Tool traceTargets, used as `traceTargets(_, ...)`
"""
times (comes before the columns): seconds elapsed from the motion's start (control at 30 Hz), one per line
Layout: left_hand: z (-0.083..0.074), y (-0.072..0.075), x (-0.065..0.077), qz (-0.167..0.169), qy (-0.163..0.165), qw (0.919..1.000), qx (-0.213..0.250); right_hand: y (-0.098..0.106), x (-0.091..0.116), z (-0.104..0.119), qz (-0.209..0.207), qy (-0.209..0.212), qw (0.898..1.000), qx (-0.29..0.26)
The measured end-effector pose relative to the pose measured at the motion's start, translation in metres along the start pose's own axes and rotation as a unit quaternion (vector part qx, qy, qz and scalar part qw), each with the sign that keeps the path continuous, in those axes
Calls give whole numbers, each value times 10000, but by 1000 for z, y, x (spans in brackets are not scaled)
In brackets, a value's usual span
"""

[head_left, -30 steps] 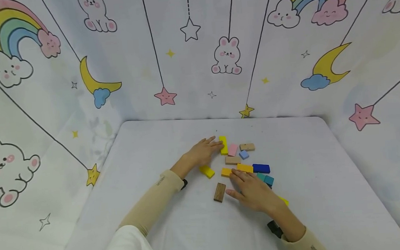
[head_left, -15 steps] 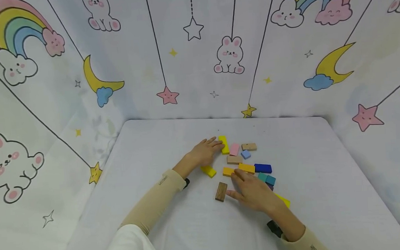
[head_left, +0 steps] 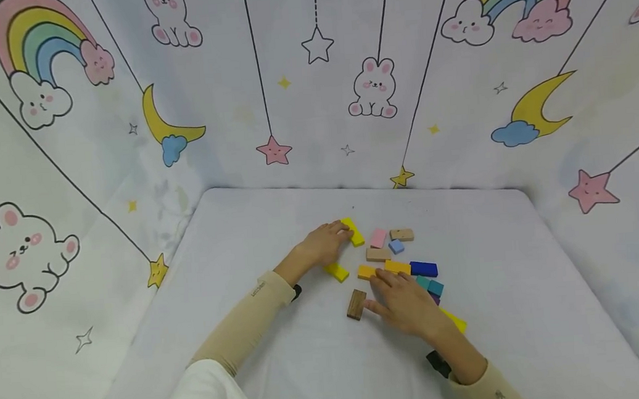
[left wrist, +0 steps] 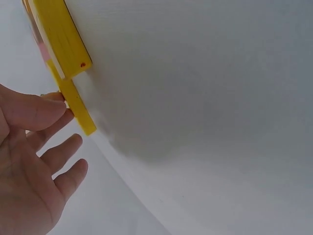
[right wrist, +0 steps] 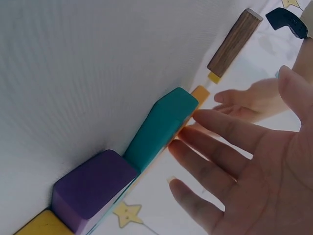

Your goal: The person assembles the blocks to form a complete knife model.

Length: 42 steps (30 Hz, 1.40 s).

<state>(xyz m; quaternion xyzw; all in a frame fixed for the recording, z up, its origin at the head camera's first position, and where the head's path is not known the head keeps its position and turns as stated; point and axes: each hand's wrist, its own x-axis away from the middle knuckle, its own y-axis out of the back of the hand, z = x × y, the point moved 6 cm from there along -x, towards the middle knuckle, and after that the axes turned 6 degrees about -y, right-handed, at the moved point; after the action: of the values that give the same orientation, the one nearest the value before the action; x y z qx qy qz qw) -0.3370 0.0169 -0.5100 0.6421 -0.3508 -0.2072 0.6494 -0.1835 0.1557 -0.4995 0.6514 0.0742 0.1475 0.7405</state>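
Observation:
In the head view my left hand [head_left: 325, 243] touches a yellow block [head_left: 353, 232] on the white table with its fingertips. The left wrist view shows its fingers loosely bent beside that yellow block [left wrist: 80, 107], with another yellow block [left wrist: 63, 36] nearer the camera. My right hand [head_left: 407, 304] lies over the blocks, its fingers spread and fairly straight. Its fingertips reach an orange block [head_left: 366, 272] and a wider orange block [head_left: 398, 267]. A brown wooden block [head_left: 356, 304] lies just left of the right thumb. Teal block [right wrist: 164, 125] and purple block [right wrist: 95, 183] lie near the right fingers.
Behind the hands are a pink block [head_left: 378, 238], tan block [head_left: 402, 235], second tan block [head_left: 378, 255] and light blue block [head_left: 396, 246]. A dark blue block [head_left: 424, 269] lies right of the orange ones. Another yellow block [head_left: 453, 321] is partly under the right forearm. Patterned fabric surrounds the table [head_left: 276, 215].
The yellow block at my left fingertips has turned, its far end swinging left, as the left fingers drew back slightly. The right hand stays nearly still. The head view has shifted a little.

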Motion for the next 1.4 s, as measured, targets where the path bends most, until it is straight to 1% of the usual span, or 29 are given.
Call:
traceTargets(0.1,3,3,2,-69,114,9998,121,0,-3,-1,5,-24,10000,-6)
traceTargets(0.23,7,2,7,-48,265,9994,215,0,-6,-3,56,-76,9999,-125)
traceTargets(0.57,12,-4,16,-20,352,9994,71,1,-12,-5,45,-83,9996,-249)
traceTargets(0.83,15,-7,24,-31,418,9987,279,2,-17,-7,22,-43,9995,-311)
traceTargets(1.03,17,-7,29,-104,462,9988,159,3,-20,-7,121,50,9994,-313)
traceTargets(1.17,19,-8,32,-185,450,9988,71,4,-23,-8,282,76,9986,-436)
traceTargets(1.3,20,-8,36,-274,470,9985,100,5,-25,-9,413,35,9973,-613)
traceTargets(1.4,21,-7,41,-314,546,9978,193,6,-27,-10,451,43,9967,-679)
